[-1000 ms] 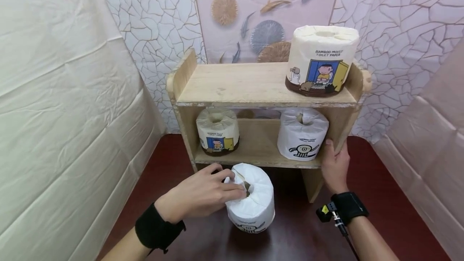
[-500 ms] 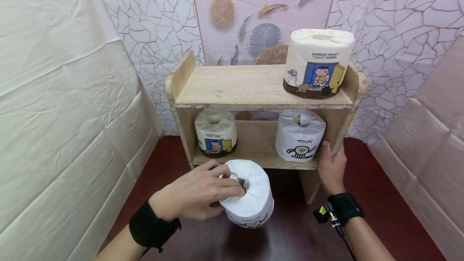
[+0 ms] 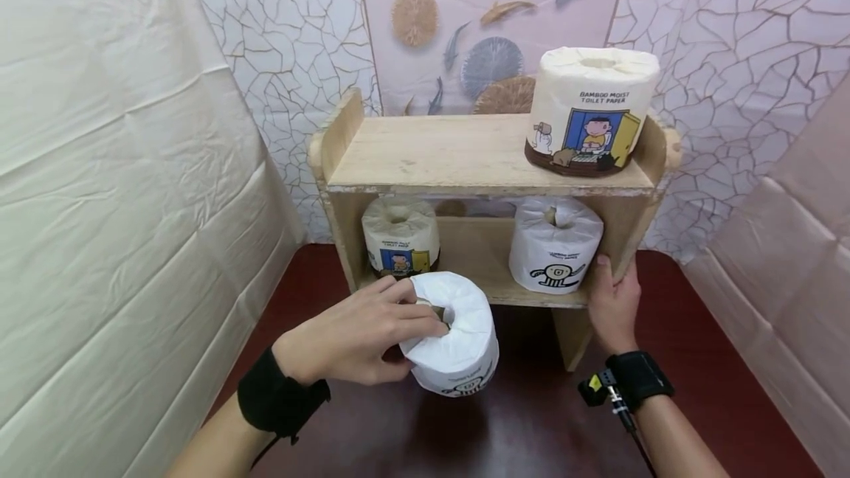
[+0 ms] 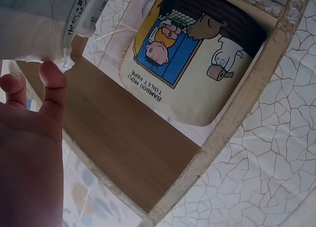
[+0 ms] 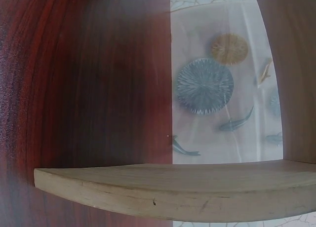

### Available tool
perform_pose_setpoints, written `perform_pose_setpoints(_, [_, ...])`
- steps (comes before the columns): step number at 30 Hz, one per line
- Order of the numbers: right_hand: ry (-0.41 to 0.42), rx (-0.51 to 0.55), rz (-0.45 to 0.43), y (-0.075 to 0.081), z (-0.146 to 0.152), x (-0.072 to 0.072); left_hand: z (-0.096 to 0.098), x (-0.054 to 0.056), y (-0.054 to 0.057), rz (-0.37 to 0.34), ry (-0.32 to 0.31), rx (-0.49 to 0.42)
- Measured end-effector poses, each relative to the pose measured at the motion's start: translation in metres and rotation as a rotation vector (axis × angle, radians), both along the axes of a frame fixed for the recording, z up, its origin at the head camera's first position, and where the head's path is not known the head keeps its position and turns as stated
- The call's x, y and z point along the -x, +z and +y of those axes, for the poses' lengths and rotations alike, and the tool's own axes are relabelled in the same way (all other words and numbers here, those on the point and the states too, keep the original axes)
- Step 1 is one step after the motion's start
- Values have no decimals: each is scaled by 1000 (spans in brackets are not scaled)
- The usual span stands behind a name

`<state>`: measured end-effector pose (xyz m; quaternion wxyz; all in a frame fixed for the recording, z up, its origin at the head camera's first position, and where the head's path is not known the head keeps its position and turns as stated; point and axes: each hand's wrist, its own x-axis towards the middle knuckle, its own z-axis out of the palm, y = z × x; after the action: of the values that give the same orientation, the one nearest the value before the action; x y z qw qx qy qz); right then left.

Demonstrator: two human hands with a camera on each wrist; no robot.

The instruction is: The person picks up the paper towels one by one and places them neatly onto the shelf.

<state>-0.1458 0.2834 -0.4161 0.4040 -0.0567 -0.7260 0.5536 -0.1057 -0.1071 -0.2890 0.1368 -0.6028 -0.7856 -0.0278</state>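
My left hand (image 3: 361, 330) grips a white wrapped toilet roll (image 3: 461, 352), fingers hooked into its core hole and thumb against its side. The roll hangs tilted above the table, before the shelf's left middle part. In the left wrist view, fingertips touch the wrapped roll (image 4: 32, 32). With the right hand (image 3: 614, 308) I hold the lower right side panel of a wooden shelf (image 3: 432, 157), thumb inside. A white roll (image 3: 554, 253) stands beside that thumb. At the middle board's left end stands a cream cartoon roll (image 3: 398, 231), partly hidden by the held roll.
Another cream cartoon roll (image 3: 591, 113) stands on the top board at the right. The shelf stands on a dark red table (image 3: 531, 419). Cream fabric walls (image 3: 133, 205) close in on both sides, and a patterned backdrop (image 3: 292, 80) hangs behind.
My left hand has lifted the white toilet roll higher and toward the shelf, tilting it; its lower edge has risen away from the table. The right hand keeps its hold on the panel.
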Motion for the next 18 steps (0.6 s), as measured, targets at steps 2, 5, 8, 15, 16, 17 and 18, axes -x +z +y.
perform_pose_setpoints(2, [-2, -3, -3, 0, 1, 0, 0, 1, 3, -13, 3, -17])
perform_pose_setpoints(5, [-4, -11, -3, 2, 1, 0, 0, 3, 9, -23, 13, -50])
perform_pose_setpoints(8, [-15, -19, -2, 3, 1, 0, 0, 3, 15, -16, 19, -88])
perform_pose_setpoints(15, [-15, -37, -13, -1, 1, -1, 0, 5, 29, 50, 11, -151])
perform_pose_setpoints(16, [-14, -37, -12, -1, 1, -2, 0, 5, 31, 54, 10, -157])
perform_pose_setpoints(17, [-15, -38, -11, -1, 1, -2, 0, 6, 33, 58, 11, -160])
perform_pose_setpoints(18, [-14, -38, -8, -1, 1, -2, 1, 6, 35, 63, 13, -165])
